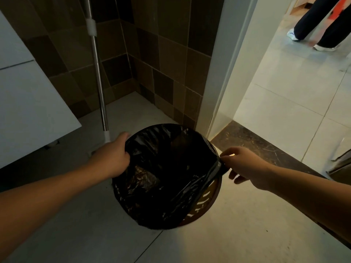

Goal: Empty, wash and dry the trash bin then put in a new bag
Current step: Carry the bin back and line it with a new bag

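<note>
Mop pole (97,69) vs tiled wall (161,54); 2nd person's legs (319,21) beyond doorway.

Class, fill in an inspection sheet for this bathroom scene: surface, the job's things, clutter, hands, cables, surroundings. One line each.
Surface: pale tiled floor, dim on the left, sunlit near the doorway.
Job's things: round trash bin standing on the floor, lined with a black bag that is off the rim on the right side; something crumpled lies inside.
Clutter: metal mop handle leaning in the tiled corner.
Hands: left hand grips the bag's left edge; right hand pinches its right edge.
Cables: nothing seen.
Surroundings: brown tiled wall, white cabinet on the left, dark stone threshold, another person's legs beyond the doorway.
</note>
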